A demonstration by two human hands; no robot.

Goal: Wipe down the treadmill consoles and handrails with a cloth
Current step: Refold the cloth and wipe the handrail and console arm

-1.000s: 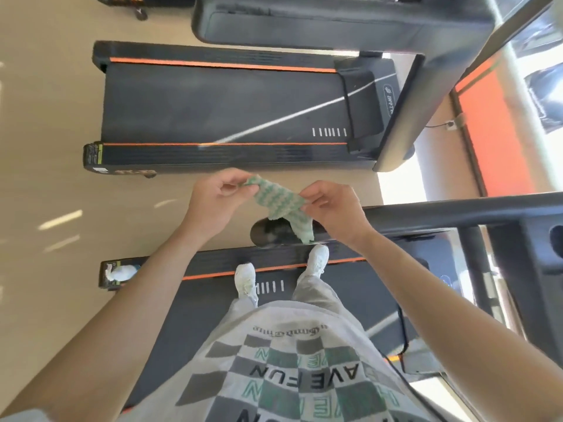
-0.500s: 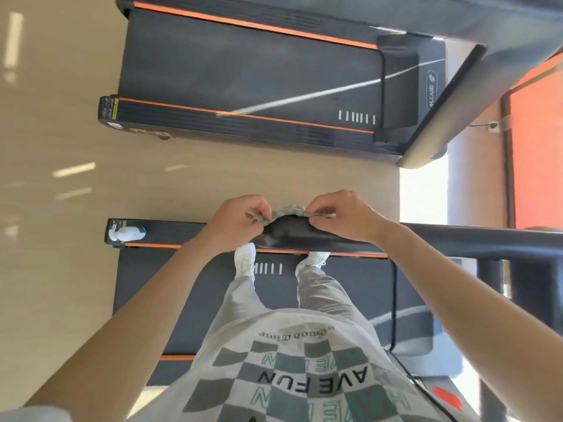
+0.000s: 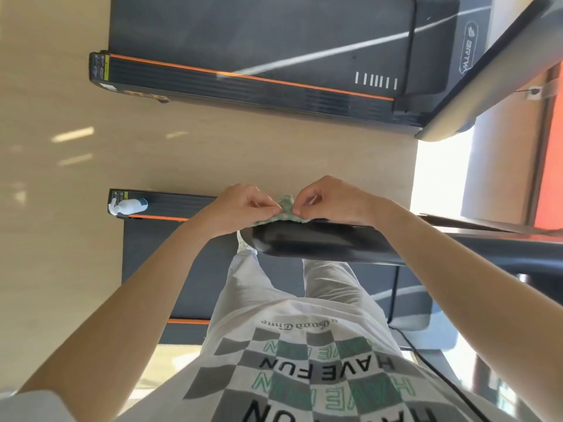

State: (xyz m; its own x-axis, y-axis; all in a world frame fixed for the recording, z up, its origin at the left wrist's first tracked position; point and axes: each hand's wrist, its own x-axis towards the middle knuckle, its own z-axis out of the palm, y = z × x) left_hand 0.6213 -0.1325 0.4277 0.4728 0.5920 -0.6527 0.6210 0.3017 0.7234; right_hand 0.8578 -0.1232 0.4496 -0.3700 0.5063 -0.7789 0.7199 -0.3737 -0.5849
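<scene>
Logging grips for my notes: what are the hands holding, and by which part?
The left hand and right hand both pinch the green cloth by its bunched-up top fold; its lower part lies on the black handrail.

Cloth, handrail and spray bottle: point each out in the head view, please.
cloth [image 3: 286, 205], head view, on its bunched green top.
handrail [image 3: 304, 243], head view, on its glossy rounded end.
spray bottle [image 3: 131, 206], head view, on its white body.
</scene>
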